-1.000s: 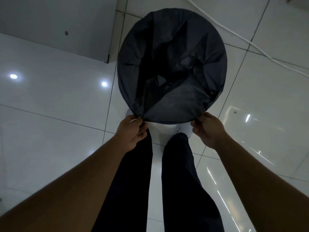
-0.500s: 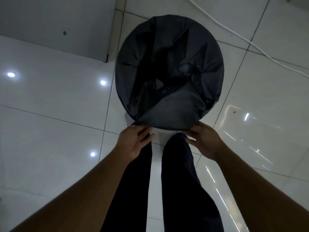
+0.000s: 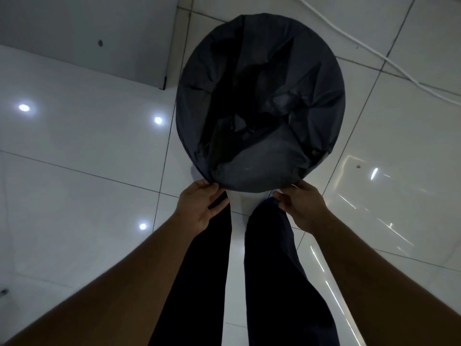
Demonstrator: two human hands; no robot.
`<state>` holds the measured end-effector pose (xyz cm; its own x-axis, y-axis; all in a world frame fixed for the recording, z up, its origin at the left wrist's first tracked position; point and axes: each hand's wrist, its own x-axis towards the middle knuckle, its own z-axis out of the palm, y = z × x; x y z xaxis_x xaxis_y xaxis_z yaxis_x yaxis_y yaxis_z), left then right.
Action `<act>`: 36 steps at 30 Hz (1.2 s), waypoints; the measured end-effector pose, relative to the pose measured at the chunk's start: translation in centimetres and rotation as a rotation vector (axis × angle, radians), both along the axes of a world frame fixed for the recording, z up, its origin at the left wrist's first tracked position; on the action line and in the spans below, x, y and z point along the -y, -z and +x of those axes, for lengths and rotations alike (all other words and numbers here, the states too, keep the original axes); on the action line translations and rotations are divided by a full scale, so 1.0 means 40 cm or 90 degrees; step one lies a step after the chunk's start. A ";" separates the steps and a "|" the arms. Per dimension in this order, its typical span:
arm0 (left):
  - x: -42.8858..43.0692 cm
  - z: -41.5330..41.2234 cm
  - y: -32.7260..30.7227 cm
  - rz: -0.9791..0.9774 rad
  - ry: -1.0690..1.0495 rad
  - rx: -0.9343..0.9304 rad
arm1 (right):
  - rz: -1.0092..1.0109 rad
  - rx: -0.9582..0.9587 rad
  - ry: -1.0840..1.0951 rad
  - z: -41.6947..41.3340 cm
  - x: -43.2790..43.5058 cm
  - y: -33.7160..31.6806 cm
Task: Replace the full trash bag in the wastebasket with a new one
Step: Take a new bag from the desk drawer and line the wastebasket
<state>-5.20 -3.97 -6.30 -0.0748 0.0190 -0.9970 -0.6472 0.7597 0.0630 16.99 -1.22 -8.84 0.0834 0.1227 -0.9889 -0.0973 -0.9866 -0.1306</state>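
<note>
Far left is just glossy tiled floor [image 3: 74, 151] with ceiling lights mirrored in it, plus a grey panel [image 3: 87, 33] up in the corner.

The left hand [image 3: 199, 207] sits at the near-left edge of the bin. Its fingers are loosely spread, with the tips touching the hem of the trash bag [image 3: 262, 161], and I don't see a real pinch. The dark bag is stretched over the whole mouth of the wastebasket [image 3: 245, 196], which stands on the floor right in front of the person's legs [image 3: 204, 270]. It looks slack and empty inside, so I'd say it's the new liner and this is the final tidy-up of the rim.

The right hand [image 3: 301, 207] mirrors the left at the near-right edge, open, with its fingertips on the hem. A white cable [image 3: 374, 51] runs across the floor, well apart from the bin.

What could go wrong:
- **Shallow fold:** if only a little of the hem is turned over the near side, the first heavy rubbish could drag the bag down into the bin.
- **Tearing:** the film looks thin, so a hard tug over the rim could rip it.
- **Sliding:** that floor looks slick, so a one-sided pull might skid or tip the basket.
</note>
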 end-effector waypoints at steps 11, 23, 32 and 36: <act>-0.089 -0.096 0.029 0.010 -0.118 -0.086 | 0.068 0.117 0.076 0.071 -0.091 -0.009; -0.252 -0.194 0.014 0.194 0.030 -0.177 | 0.313 0.050 0.084 0.065 -0.332 -0.048; -0.260 -0.212 0.043 0.153 -0.098 -0.011 | 0.317 0.061 0.033 0.066 -0.323 -0.042; -0.312 -0.206 0.056 0.080 -0.011 -0.037 | 0.346 0.093 -0.017 0.070 -0.321 -0.041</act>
